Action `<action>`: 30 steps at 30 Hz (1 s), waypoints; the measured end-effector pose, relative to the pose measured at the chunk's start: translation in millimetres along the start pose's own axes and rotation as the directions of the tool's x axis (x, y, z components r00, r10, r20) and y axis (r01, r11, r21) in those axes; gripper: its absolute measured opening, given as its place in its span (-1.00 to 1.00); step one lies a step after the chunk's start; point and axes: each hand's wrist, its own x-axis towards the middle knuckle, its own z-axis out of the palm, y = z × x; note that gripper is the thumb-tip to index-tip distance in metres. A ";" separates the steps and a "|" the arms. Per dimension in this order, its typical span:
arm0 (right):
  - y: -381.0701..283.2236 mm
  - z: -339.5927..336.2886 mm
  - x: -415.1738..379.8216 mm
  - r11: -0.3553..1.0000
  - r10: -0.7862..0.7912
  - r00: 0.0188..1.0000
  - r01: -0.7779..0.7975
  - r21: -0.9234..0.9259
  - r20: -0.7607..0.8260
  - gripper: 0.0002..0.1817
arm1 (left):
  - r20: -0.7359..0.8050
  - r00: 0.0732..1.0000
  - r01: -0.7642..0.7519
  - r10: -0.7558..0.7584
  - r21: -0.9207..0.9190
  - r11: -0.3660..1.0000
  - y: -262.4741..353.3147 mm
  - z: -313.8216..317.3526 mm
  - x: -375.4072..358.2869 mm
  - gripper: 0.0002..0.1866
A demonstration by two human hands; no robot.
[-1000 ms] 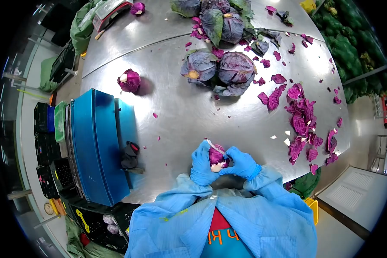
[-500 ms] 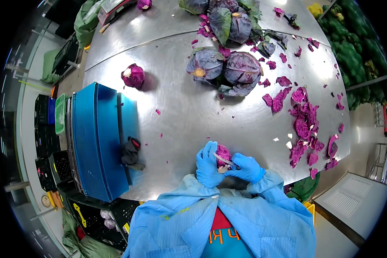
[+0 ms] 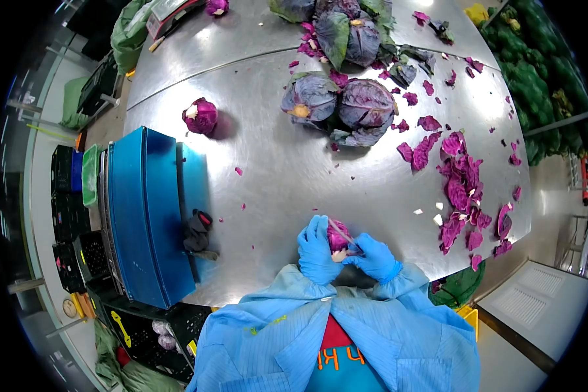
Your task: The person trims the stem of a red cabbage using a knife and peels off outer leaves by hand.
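Note:
Close to my body, at the front of the steel table, my left hand (image 3: pixel 314 251) in a blue glove is wrapped round a small trimmed red cabbage (image 3: pixel 338 236) from its left side. The pale cut base of the cabbage faces me. My right hand (image 3: pixel 374 257), also gloved, grips a knife (image 3: pixel 341 232) whose thin blade lies across the cabbage; its handle is hidden in my fingers. Another trimmed red cabbage (image 3: pixel 200 116) rests on the table further left. Beyond my hands sit two untrimmed cabbages, a left one (image 3: pixel 310 98) and a right one (image 3: pixel 366 104), with dark outer leaves.
Torn purple leaves (image 3: pixel 460 186) are scattered along the right of the steel table (image 3: pixel 274 176). A blue box-like stand (image 3: pixel 147 215) occupies the left edge, with a dark cloth-like item (image 3: pixel 197 230) beside it. More leafy cabbages (image 3: pixel 356 36) lie at the back. Black crates (image 3: pixel 147 333) stand below left.
The knife blade has turned to a steeper slant across the cabbage, and the cabbage is tilted slightly differently. Both hands stay in nearly the same place.

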 end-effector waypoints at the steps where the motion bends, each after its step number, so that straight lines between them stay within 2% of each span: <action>1: -1.8 3.5 -6.8 1.000 0.027 0.999 -0.028 -0.012 -0.028 -0.59 | -0.002 0.999 0.039 -0.039 -0.007 0.999 -4.3 2.8 3.6 0.15; 2: -2.0 7.7 -16.0 0.998 0.050 0.997 -0.047 0.049 -0.062 -0.60 | -0.003 0.997 0.080 -0.080 -0.016 0.997 -7.2 5.0 6.1 0.18; 4: -2.2 12.7 -31.2 0.982 0.106 0.986 -0.083 0.170 -0.132 -0.62 | 0.026 0.999 0.028 -0.027 -0.072 0.997 -12.5 -1.3 14.5 0.22; 5: 2.3 7.0 -31.0 0.977 0.158 0.970 -0.126 0.174 -0.185 -0.61 | 0.035 0.999 0.001 0.002 -0.099 0.995 -15.9 -5.0 17.4 0.24; 8: 23.1 -22.8 -26.7 0.943 0.316 0.885 -0.252 0.218 -0.342 -0.54 | 0.065 0.993 0.113 -0.097 -0.325 0.939 -31.6 -6.8 16.5 0.22; 9: 26.0 -26.5 -22.4 0.960 0.279 0.870 -0.236 0.153 -0.407 -0.51 | 0.121 0.985 0.159 -0.121 -0.391 0.907 -34.8 -10.3 17.3 0.25; 11: 31.0 -34.0 -11.3 0.976 0.190 0.833 -0.216 0.011 -0.519 -0.44 | 0.140 0.983 0.163 -0.117 -0.379 0.911 -42.6 -8.2 20.7 0.26; 14: -12.4 -30.9 17.0 0.983 0.065 0.960 -0.016 0.181 -0.271 -0.42 | 0.167 0.981 0.150 -0.101 -0.311 0.939 -41.8 -8.9 22.5 0.26; 15: -17.9 -27.0 26.8 0.985 0.027 0.981 0.006 0.172 -0.190 -0.43 | 0.172 0.981 0.137 -0.091 -0.280 0.950 -40.2 -9.8 24.7 0.26; 17: -21.0 -18.5 44.0 0.985 -0.054 0.998 0.056 0.162 -0.019 -0.46 | 0.155 0.985 0.116 -0.076 -0.267 0.957 -44.3 0.5 25.6 0.25; 20: -3.1 -14.6 59.4 0.944 -0.150 0.987 0.129 0.302 0.049 -0.48 | 0.174 0.981 0.132 -0.090 -0.247 0.960 -44.9 -2.7 29.5 0.23; 21: -4.9 -18.7 62.3 0.950 -0.153 0.985 0.126 0.285 0.076 -0.50 | 0.192 0.977 0.142 -0.096 -0.243 0.959 -43.8 -4.0 31.5 0.23; 24: -18.7 -24.7 59.8 0.975 -0.211 0.977 0.213 0.069 -0.033 -0.57 | 0.108 0.987 0.146 -0.121 -0.260 0.955 -39.0 2.3 39.4 -0.15; 27: -16.8 -6.4 55.5 0.963 -0.264 0.921 0.236 -0.128 -0.288 -0.57 | 0.198 0.954 0.256 -0.226 -0.143 0.956 -10.8 -19.2 58.1 -0.40; 30: -14.8 4.1 50.9 0.959 -0.247 0.864 0.152 -0.239 -0.439 -0.63 | 0.258 0.925 0.301 -0.279 -0.050 0.952 -4.2 -24.7 68.7 -0.45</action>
